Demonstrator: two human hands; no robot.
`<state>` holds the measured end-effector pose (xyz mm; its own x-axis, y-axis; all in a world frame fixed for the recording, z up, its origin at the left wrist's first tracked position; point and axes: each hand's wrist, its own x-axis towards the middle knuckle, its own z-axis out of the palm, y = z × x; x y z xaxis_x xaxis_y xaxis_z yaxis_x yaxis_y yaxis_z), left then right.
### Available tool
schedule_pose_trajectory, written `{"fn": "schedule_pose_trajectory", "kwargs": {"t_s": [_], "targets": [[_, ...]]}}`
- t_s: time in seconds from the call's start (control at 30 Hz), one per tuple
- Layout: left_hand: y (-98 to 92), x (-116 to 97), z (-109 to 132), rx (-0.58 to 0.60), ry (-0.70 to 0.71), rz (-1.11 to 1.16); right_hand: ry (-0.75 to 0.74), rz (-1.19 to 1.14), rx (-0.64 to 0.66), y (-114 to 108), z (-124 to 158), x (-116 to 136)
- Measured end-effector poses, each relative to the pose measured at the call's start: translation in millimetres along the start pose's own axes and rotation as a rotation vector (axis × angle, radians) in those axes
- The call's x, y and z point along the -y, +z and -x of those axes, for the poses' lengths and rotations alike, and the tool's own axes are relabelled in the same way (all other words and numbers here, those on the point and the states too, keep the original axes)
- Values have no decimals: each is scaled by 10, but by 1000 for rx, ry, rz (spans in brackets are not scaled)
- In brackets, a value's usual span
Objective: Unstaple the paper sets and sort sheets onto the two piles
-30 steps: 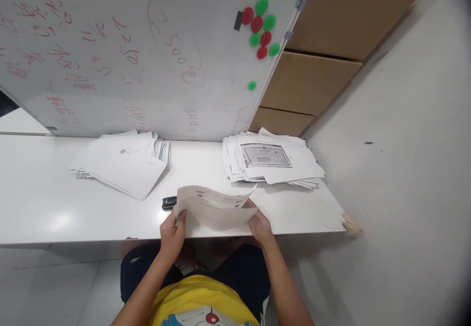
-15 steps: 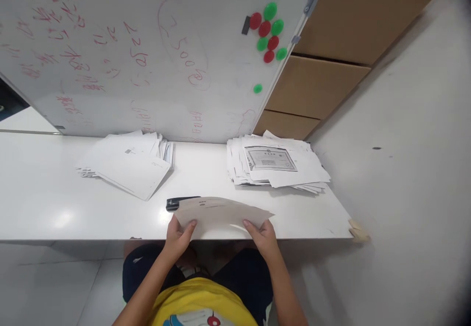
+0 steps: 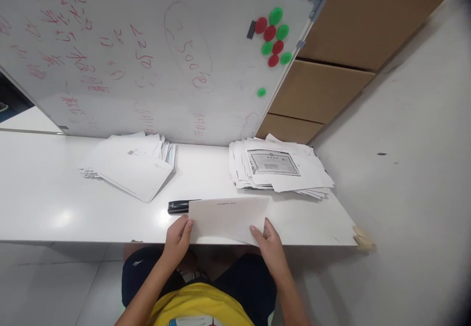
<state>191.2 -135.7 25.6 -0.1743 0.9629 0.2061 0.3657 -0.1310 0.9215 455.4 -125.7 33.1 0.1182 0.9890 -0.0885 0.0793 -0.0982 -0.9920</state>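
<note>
A sheet of paper (image 3: 226, 219), mostly blank with a faint printed line along its far edge, is held above the front of the white table. My left hand (image 3: 179, 236) is closed on its left edge, thumb on top. At the right edge my right hand (image 3: 270, 242) grips it, also with the thumb on top. Whether it is one sheet or several cannot be told. Behind the paper's left end lies a black stapler-like object (image 3: 178, 207), partly hidden by the paper.
A loose stack of papers (image 3: 128, 161) lies on the table (image 3: 206, 169) at the left, another paper stack (image 3: 279, 166) at the right. A whiteboard (image 3: 228, 31) with magnets stands along the back, cardboard boxes (image 3: 324, 80) behind it. A wall (image 3: 412, 183) bounds the right side.
The paper was bowed with its right corner jutting past my right hand; now it is flatter and squarer between my hands. The view has shifted slightly.
</note>
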Motion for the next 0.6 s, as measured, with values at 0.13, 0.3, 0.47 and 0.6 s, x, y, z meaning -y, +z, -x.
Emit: {"fn": "schedule_pose_trajectory", "kwargs": {"t_s": [0.13,0.3,0.47,0.6], "targets": [[-152,-9,-156,-26,182,-198,89,-9,56,-135,-78,37],[-270,63,-477,166,447,-652,120,26,49,-174,-157,-42],[-231,169,-550,183,526,-875,143,134,59,-254,-127,-123],[-225,184,-524,164,549,-925,178,171,85,-329,-57,-180]]}}
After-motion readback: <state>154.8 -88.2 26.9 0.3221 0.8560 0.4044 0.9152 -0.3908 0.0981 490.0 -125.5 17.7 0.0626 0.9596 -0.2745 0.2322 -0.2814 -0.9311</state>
